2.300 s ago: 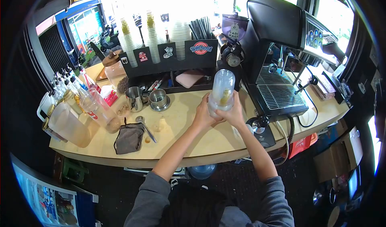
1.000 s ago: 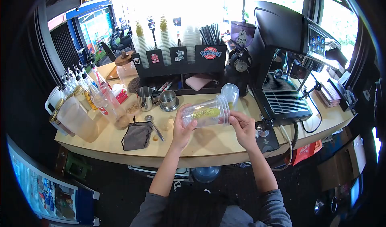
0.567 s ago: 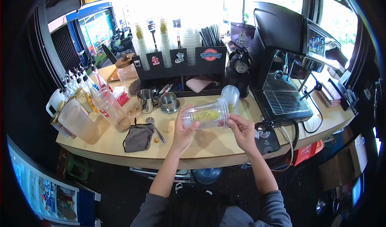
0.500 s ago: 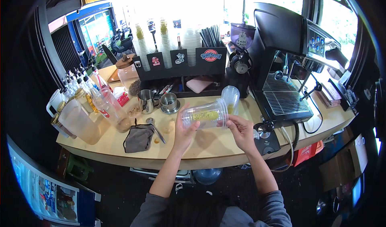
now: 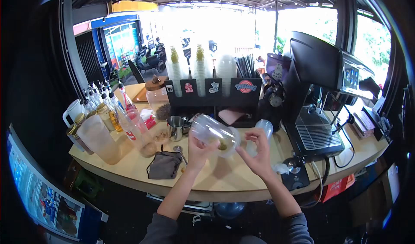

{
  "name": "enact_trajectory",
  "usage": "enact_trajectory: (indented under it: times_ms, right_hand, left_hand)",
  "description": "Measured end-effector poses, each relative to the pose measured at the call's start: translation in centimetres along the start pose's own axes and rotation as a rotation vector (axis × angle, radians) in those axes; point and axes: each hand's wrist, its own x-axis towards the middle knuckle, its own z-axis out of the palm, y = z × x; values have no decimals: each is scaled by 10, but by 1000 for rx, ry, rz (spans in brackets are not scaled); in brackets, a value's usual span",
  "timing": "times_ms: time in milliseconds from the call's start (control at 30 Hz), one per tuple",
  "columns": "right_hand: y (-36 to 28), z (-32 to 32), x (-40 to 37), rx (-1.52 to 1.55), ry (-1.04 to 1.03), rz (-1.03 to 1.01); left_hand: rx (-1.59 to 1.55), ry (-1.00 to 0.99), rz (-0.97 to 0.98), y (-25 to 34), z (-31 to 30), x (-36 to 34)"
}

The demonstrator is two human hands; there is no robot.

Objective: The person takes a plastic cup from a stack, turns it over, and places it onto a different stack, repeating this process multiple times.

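Note:
My left hand (image 5: 198,154) is wrapped round a clear plastic cup (image 5: 212,129) with a yellow-green print, held tilted on its side above the counter. Its rim end points right and slightly down. Just beside that rim is my right hand (image 5: 258,155), thumb and fingers spread apart, with the thumb tip close to the cup's edge. Another clear cup (image 5: 265,126) stands behind my right hand and is partly hidden by it. A grey cloth (image 5: 164,165) lies on the counter left of my left hand, with a long-handled spoon (image 5: 178,149) next to it.
A steel pitcher (image 5: 175,128) stands behind the cloth. Bottles, jars and a large plastic jug (image 5: 98,139) crowd the counter's left side. At the back is a black rack (image 5: 207,102) of stacked cups. An espresso machine (image 5: 320,131) and a tamping mat (image 5: 296,181) occupy the right.
The head view has tipped upward, so the counter sits lower. The cup has tilted, its rim end dropping. My right hand's fingers have come away from the rim and spread.

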Motion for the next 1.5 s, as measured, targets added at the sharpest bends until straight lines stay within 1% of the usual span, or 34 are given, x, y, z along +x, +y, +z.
enact_trajectory:
  times_ms: [33, 67, 100, 133, 167, 200, 233, 300, 333, 367, 400, 433, 467, 500, 567, 600, 633, 700, 733, 767, 833, 867, 933, 967, 1033, 1067, 1167, 1333, 1400, 1433, 1500]
  right_hand:
    - [-8, 6, 12, 5, 1, -14]
    - [-21, 14, 23, -28, -41, -77]
    - [-29, 23, 33, -62, -82, -140]
    - [-28, 31, 40, -67, -148, -155]
    - [-29, 40, 46, -62, -145, -164]
    - [-31, 50, 52, -99, -164, -192]
    - [-32, 60, 58, -136, -182, -221]
    - [-26, 75, 70, -127, -191, -201]
    - [-24, 81, 81, -92, -180, -220]
    - [-22, 85, 93, -59, -170, -238]
    - [-25, 88, 109, -49, -139, -219]
    - [-20, 94, 130, -114, -51, -279]
    - [-21, 98, 151, -55, -22, -231]
    - [-26, 102, 174, 5, 7, -182]
    - [-19, 120, 227, 9, 126, -320]
    - [-15, 131, 254, 20, 142, -359]
    - [-12, 141, 279, 30, 156, -398]
    - [-14, 156, 321, -6, 131, -430]
    - [-10, 165, 341, -18, 136, -469]
    - [-6, 172, 359, -54, 138, -501]
    - [2, 184, 385, -147, 112, -458]
    - [6, 186, 394, -146, 114, -455]
    - [9, 190, 408, -229, -3, -321]
    - [10, 191, 414, -229, -3, -318]
    - [21, 193, 428, -212, -233, -245]
    - [27, 196, 433, -245, -266, -232]
    - [33, 202, 433, -289, -306, -235]
    - [41, 210, 430, -338, -300, -186]
    - [50, 216, 429, -383, -343, -165]
    - [56, 219, 425, -341, -317, -199]
    - [61, 219, 419, -314, -287, -199]
  left_hand:
    - [75, -44, 48, 4, -3, 4]
    - [150, -88, 94, 7, -7, 8]
    - [155, -90, 105, 12, -10, 11]
    - [270, -149, 120, 17, -13, 15]
    - [385, -206, 133, 22, -17, 18]
    - [467, -208, 94, 25, -20, 20]
    - [472, -207, 102, 28, -24, 26]
    - [542, -253, 218, 35, -34, 40]
    - [509, -283, 261, 40, -38, 50]
    - [513, -281, 269, 48, -45, 60]
    - [637, -240, 327, 61, -51, 70]
    - [760, -197, 386, 70, -58, 81]
    - [791, -146, 412, 66, -70, 94]
    - [824, -156, 328, 68, -80, 112]
    - [860, -59, 295, 61, -97, 146]
    - [956, -62, 364, 52, -110, 165]
    - [957, -61, 367, 46, -118, 178]
    - [1182, -71, 391, 35, -127, 198]
    - [1259, -92, 364, 31, -130, 203]
    - [1261, -92, 367, 26, -133, 207]
    - [1480, -104, 269, 18, -137, 210]
    - [1520, -118, 235, 13, -140, 211]
    - [1540, -124, 234, 8, -143, 211]
    - [1559, -126, 235, 6, -145, 211]
    - [1571, -119, 267, 4, -146, 210]
    - [1583, -109, 302, 3, -146, 210]
    - [1618, -105, 312, 4, -146, 209]
    - [1616, -106, 338, 4, -147, 208]
    - [1618, -102, 341, 3, -146, 207]
    - [1623, -96, 337, 3, -146, 207]
    - [1627, -87, 335, 2, -146, 207]
